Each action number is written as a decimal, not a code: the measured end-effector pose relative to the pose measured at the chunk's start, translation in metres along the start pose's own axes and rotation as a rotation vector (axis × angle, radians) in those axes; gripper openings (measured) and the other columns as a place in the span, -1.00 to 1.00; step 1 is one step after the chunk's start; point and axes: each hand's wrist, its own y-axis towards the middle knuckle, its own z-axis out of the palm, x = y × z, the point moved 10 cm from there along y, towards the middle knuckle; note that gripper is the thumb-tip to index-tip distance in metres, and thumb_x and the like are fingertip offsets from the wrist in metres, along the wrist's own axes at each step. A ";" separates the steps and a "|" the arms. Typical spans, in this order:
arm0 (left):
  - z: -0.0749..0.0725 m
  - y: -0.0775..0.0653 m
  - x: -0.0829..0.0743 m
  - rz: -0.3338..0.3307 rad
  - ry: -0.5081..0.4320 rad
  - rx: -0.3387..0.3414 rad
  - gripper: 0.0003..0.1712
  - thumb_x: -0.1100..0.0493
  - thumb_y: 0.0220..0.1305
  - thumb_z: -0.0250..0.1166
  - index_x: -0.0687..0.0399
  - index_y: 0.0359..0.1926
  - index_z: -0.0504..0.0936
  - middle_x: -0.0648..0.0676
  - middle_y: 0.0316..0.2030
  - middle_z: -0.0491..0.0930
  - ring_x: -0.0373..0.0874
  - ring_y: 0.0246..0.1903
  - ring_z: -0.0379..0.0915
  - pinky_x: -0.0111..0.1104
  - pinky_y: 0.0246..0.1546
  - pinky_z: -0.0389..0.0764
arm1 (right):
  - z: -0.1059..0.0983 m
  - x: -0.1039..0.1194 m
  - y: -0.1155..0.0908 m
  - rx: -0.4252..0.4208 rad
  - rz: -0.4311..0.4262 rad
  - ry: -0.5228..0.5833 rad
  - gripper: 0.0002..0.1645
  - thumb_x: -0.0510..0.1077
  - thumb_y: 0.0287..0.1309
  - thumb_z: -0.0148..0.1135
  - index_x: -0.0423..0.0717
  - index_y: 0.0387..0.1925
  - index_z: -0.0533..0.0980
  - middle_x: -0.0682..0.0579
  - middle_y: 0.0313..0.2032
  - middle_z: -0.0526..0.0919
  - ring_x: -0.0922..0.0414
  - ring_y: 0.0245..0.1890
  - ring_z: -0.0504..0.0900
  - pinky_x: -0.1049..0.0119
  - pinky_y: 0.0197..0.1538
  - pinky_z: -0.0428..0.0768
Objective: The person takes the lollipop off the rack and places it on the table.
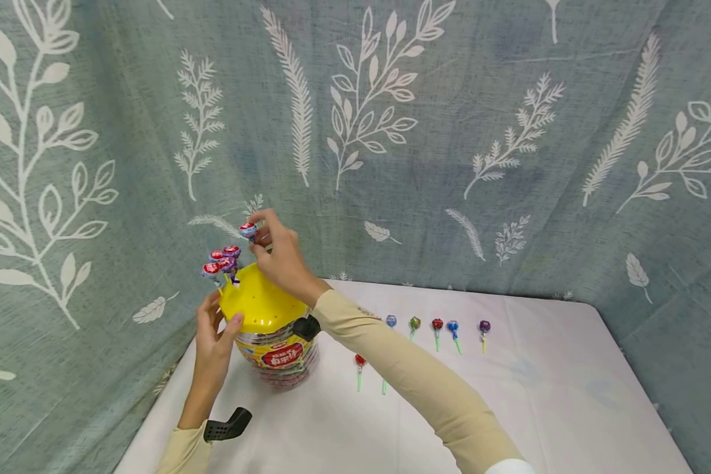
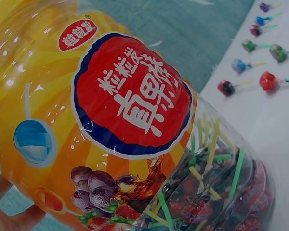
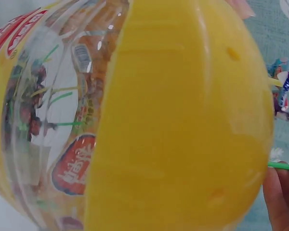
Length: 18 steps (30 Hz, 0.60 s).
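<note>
A clear plastic candy jar with a printed label stands on the table, topped by a domed yellow lid with small holes. My left hand holds the jar at the lid's left side, thumb at the front. Between the fingers of my right hand is a lollipop, pinched above the lid. Its green stick meets the dome in the right wrist view. Several wrapped lollipops stand in the lid's left part. More lollipops lie inside the jar.
Several loose lollipops lie spread on the white tablecloth, right of the jar. My right forearm passes over part of them. A grey-green curtain with white leaf prints hangs behind and to the left of the table.
</note>
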 end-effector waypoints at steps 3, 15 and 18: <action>0.001 -0.001 0.000 0.005 -0.006 -0.001 -0.26 0.07 0.32 0.10 -0.19 0.42 -0.03 -0.03 0.35 0.05 -0.07 0.33 0.01 -0.04 0.23 0.14 | -0.006 0.000 -0.002 -0.007 0.006 0.013 -0.60 -0.45 0.16 0.11 -0.14 0.01 0.32 -0.01 -0.39 0.53 0.20 -0.41 0.58 0.56 -0.35 0.50; 0.002 -0.002 0.001 0.002 -0.021 -0.006 -0.28 0.08 0.32 0.08 -0.20 0.41 -0.03 -0.02 0.34 0.07 -0.08 0.31 0.02 -0.13 0.21 0.17 | -0.027 0.008 -0.013 -0.032 -0.011 0.055 -0.58 -0.41 0.13 0.18 -0.16 0.02 0.34 -0.06 -0.39 0.58 0.21 -0.44 0.60 0.52 -0.37 0.55; 0.003 -0.002 0.001 -0.004 -0.029 -0.011 -0.28 0.07 0.32 0.08 -0.20 0.41 -0.03 0.00 0.34 0.08 -0.08 0.31 0.03 -0.11 0.23 0.16 | -0.033 0.010 -0.016 -0.031 0.001 0.067 -0.57 -0.41 0.13 0.19 -0.15 0.02 0.33 -0.06 -0.38 0.59 0.22 -0.44 0.60 0.49 -0.36 0.56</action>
